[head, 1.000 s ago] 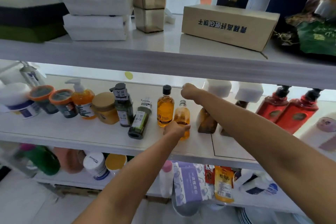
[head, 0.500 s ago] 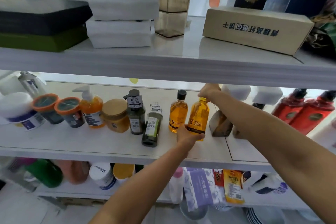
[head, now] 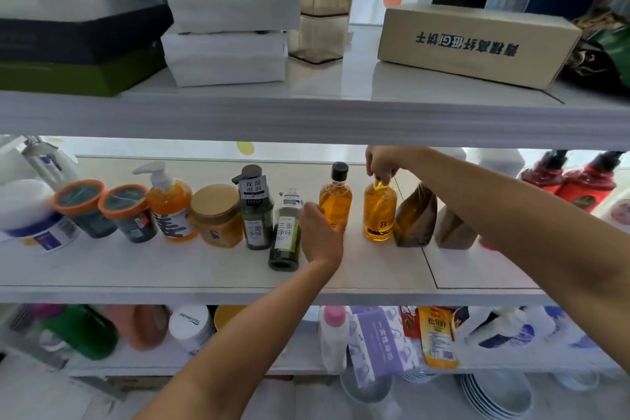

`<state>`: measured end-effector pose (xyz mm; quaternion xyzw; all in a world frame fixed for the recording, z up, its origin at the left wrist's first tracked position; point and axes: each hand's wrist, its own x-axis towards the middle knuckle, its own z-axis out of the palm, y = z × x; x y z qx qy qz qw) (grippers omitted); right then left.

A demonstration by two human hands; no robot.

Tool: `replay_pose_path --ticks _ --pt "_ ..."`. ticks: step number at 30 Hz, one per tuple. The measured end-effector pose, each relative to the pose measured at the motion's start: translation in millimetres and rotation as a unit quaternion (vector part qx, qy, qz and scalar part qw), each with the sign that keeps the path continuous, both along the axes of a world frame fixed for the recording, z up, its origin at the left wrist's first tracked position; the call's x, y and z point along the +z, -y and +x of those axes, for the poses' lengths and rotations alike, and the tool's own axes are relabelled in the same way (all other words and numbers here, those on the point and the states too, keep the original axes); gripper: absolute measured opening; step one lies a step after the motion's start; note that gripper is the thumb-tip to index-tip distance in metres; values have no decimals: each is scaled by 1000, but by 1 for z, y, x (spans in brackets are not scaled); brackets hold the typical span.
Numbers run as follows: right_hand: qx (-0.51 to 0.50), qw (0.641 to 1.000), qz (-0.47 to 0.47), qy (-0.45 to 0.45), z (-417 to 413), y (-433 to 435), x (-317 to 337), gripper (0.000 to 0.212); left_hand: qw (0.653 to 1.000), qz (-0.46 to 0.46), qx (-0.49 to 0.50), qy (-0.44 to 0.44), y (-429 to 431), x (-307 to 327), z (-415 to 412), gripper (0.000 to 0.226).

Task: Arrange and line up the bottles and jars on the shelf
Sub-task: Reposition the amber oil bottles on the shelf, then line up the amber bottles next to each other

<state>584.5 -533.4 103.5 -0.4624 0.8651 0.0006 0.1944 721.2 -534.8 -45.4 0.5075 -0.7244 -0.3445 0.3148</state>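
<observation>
On the middle shelf (head: 170, 269) a row of bottles and jars stands. My right hand (head: 383, 164) pinches the top of an amber bottle (head: 379, 215) marked 8, which stands upright. To its left stands a black-capped amber bottle (head: 335, 193). My left hand (head: 320, 235) is just in front of that one, fingers apart and holding nothing, touching its lower part. A dark green bottle (head: 285, 242) lies on its side beside my left hand, base toward me. An upright green pump bottle (head: 255, 215) stands further left.
Left along the row are a tan-lidded jar (head: 216, 215), an orange pump bottle (head: 170, 204), two orange-rimmed tubs (head: 80, 204) and a white tub (head: 27, 215). Two brown bottles (head: 416, 218) and red pump bottles (head: 586, 181) stand at the right. The upper shelf edge (head: 306, 119) hangs low overhead.
The amber bottle went from held tilted in both hands to standing right of the black-capped one. My left hand let go of its base and moved left.
</observation>
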Motion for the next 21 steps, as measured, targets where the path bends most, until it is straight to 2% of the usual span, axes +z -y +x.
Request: replay_pose_path --ticks 2,4,5,7,10,13,15,17,19,21 --pt "6 1000 24 -16 -2 -3 2 36 995 -73 -34 53 13 5 0 61" --pt "13 997 64 -28 -5 -6 2 40 990 -61 -80 99 27 8 0 78" --pt "17 997 76 -24 -7 -7 2 35 988 -31 -109 107 33 8 0 82" --pt "35 995 88 -26 -9 -9 4 20 984 24 -145 102 40 8 0 78" --pt "54 994 90 -42 -10 -10 4 30 985 37 -140 93 40 10 0 68" --pt "71 990 96 -70 -7 -10 2 18 982 33 -163 88 34 11 -3 68" --pt "88 988 92 -93 -3 -9 6 46 981 23 -174 87 28 9 -6 69" --pt "100 992 62 -53 2 -7 10 70 980 20 -179 80 24 9 -9 69" --pt "114 993 30 -15 9 -4 13 72 979 14 -185 81 23 10 -10 69" --pt "127 992 15 -4 15 1 10 66 976 5 -200 87 25 8 -8 70"
